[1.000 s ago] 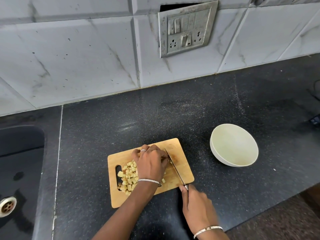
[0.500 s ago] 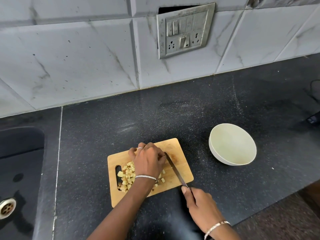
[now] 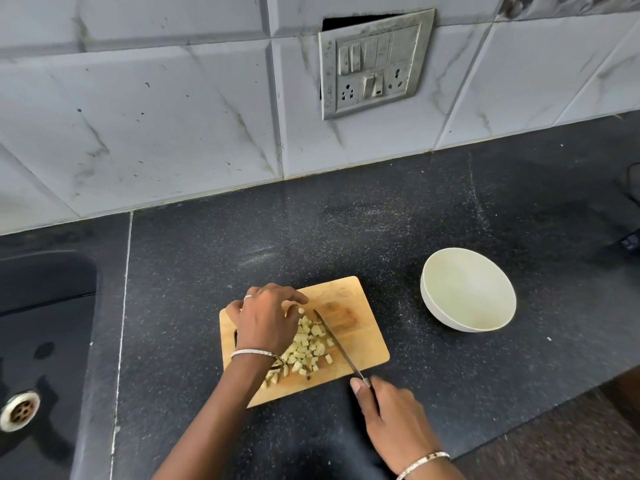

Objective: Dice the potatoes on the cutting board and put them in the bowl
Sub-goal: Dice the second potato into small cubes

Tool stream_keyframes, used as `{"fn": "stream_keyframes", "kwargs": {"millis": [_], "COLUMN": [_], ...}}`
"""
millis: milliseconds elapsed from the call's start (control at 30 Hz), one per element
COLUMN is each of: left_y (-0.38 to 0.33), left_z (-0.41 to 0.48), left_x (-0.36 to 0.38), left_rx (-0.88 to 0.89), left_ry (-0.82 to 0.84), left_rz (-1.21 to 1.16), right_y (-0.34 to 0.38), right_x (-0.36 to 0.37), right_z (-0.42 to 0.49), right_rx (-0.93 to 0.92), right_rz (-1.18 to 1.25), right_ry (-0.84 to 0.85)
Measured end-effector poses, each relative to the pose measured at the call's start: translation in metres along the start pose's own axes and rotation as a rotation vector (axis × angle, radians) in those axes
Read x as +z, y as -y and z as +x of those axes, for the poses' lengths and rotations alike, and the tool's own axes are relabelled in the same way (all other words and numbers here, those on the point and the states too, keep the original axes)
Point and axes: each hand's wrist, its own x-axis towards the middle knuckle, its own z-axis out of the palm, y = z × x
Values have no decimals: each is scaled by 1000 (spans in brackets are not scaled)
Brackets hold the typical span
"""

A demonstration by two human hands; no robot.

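Shifted leftward, uncovering potato dice (image 3: 307, 342) mid-frame on cutting board (image 3: 363, 348): left hand (image 3: 265, 320), fingers loosely spread. Right hand (image 3: 391, 420) clamped round knife (image 3: 338, 345). Bowl (image 3: 467, 294) right, apart.

The right hand (image 3: 391, 420) hides the handle of the knife (image 3: 337, 344); the left edge crops the sink (image 3: 41, 341).

switch plate (image 3: 375, 64) on tiled wall (image 3: 156, 116); dark sink (image 3: 41, 341) left; black counter (image 3: 346, 230)
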Motion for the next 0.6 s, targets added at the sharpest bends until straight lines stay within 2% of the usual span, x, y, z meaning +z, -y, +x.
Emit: {"fn": "stream_keyframes", "kwargs": {"millis": [300, 600], "left_y": [25, 10], "left_z": [-17, -20], "left_x": [-14, -4], "left_rx": [25, -13], "left_ry": [67, 131], "left_rz": [-100, -584], "right_y": [10, 19], "right_x": [-4, -21], "right_z": [-7, -12], "right_rx": [-40, -67], "right_rz": [97, 313], "right_ry": [-70, 22]}}
